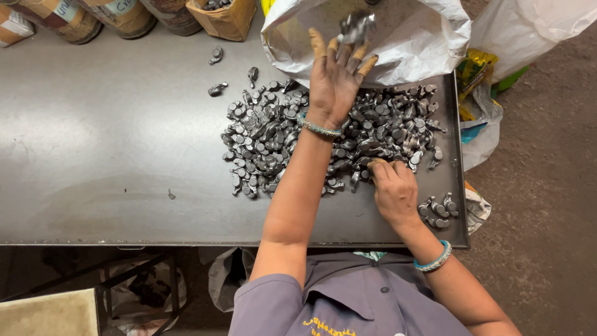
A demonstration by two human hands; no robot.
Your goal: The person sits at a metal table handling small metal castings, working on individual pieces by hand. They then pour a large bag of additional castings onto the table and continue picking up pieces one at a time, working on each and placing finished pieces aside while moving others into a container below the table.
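A big pile of small dark metal parts (pixel 267 143) lies on a grey metal table (pixel 93 143). My left hand (pixel 336 78) is raised over the pile's far edge with its fingers spread and fingertips covered. A blurred clump of metal parts (pixel 356 26) is in the air just beyond those fingertips, at the mouth of a white sack (pixel 410 43). My right hand (pixel 393 190) rests on the pile's near right edge, fingers curled down onto parts there. Both wrists wear turquoise bangles.
A few separate parts (pixel 438 208) lie by the table's right edge (pixel 463 186), and loose ones (pixel 217 88) sit far left of the pile. Round containers (pixel 68 18) and a cardboard box (pixel 225 18) line the back. Plastic bags (pixel 528 31) hang at the right.
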